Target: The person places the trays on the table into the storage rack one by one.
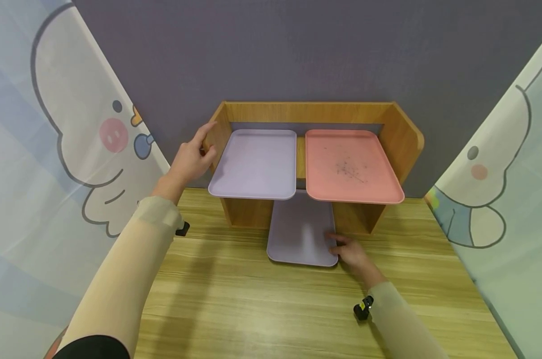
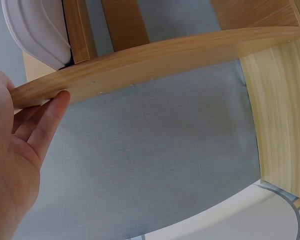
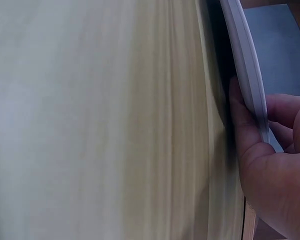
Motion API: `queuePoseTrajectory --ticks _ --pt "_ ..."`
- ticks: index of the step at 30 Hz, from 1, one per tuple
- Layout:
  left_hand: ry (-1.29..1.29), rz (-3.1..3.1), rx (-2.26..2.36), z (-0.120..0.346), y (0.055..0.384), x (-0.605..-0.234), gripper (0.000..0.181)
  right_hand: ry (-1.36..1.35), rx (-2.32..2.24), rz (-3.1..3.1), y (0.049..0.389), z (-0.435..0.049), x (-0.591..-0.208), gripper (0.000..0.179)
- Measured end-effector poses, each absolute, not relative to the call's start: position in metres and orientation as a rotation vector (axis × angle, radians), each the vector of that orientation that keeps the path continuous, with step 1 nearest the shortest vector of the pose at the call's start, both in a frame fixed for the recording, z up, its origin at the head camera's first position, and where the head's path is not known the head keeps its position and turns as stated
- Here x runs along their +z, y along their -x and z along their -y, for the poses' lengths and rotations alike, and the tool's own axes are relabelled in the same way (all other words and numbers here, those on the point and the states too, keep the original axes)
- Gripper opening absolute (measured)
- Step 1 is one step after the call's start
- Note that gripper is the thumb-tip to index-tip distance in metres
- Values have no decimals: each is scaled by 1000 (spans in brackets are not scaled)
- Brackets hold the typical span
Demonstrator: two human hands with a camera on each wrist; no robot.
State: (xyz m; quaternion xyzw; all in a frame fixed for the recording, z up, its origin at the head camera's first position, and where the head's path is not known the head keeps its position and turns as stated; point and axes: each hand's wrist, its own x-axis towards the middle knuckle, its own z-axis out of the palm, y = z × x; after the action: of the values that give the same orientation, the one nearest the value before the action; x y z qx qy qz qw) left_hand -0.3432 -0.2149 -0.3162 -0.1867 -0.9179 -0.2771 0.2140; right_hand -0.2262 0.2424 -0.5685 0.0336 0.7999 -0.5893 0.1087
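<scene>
A small wooden shelf (image 1: 309, 112) stands on the table against a grey partition. My left hand (image 1: 192, 159) grips the front edge of its left side panel (image 2: 155, 52), with fingers along the outer face. On the upper level lie a pale lilac tray (image 1: 255, 164) at left and a pink tray (image 1: 347, 154) with dark specks at right. Below them, a greyish-purple tray (image 1: 300, 234) reaches out of the lower level onto the table, its back end hidden. My right hand (image 1: 351, 252) pinches this tray's right edge (image 3: 252, 65) near the front corner, thumb underneath and fingers on top.
The wood-grain table (image 1: 235, 309) spreads in front of the shelf. A grey partition (image 1: 307, 55) rises behind, and cartoon-printed curtains (image 1: 73, 124) hang on both sides. Both upper trays overhang the shelf's front, above the lower tray.
</scene>
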Motion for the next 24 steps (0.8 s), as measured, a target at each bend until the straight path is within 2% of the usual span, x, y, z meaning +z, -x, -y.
queuePoseTrajectory --ticks 24 --pt "502 2563 -772 214 343 -317 65 -115 -1784 -2317 243 -241 -569 54"
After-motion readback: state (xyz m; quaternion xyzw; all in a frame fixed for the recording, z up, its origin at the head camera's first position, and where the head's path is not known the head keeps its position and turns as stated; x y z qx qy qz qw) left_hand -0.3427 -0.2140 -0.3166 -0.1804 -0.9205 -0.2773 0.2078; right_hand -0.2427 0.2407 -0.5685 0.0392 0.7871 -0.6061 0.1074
